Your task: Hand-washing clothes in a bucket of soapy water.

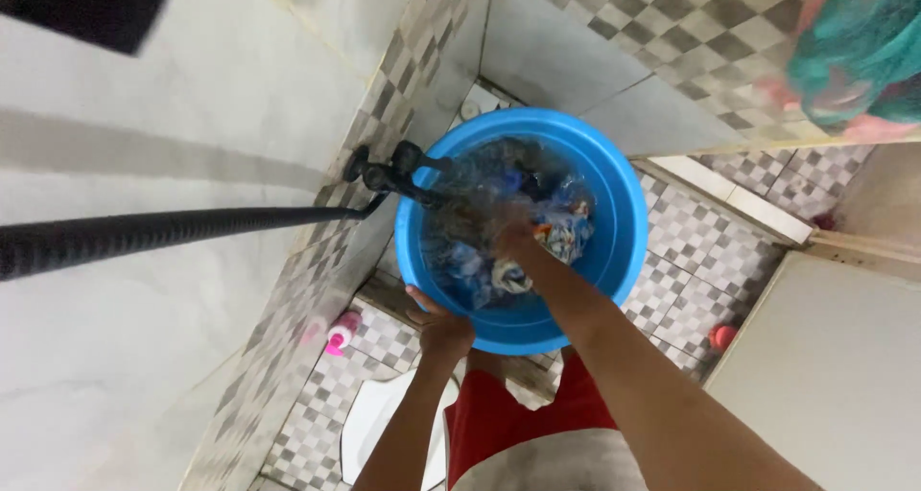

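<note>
Room: small tiled wash space seen from above, with pale marble-look walls and a band of grey-and-white checker tiles low on each wall.
Floor [705,290]: grey-and-white checker tiles, a raised pale kerb crossing it at the right.
Tap [384,173]: dark fitting on the left wall, its spout reaching over the rim of the tub.
Hose [163,232]: dark ribbed length running from the left edge of the view to the tap.
Tub [624,218]: round blue plastic basin, standing in the corner below the tap, filled with water and soaked clothes.
Clothes [494,227]: wet bundle of blue, dark and white cloth with a spot of orange, blurred by moving water.
Left hand [439,326]: curled over the near rim of the tub, fingers closed on the plastic edge.
Right hand [516,244]: down inside the tub, among the clothes; blurred, so I cannot tell how far its fingers close on the cloth.
Position of tub to hands: directly ahead of the person, rim under the left hand, contents under the right.
Bottle [339,338]: pink with a white part, on the floor by the left wall, near the tub.
Small red object [723,337]: on the floor to the right of the tub, too small to identify.
Hanging cloth [849,50]: teal and pink, at the upper right.
Person's clothing [489,419]: red shorts below a pale shirt.
</note>
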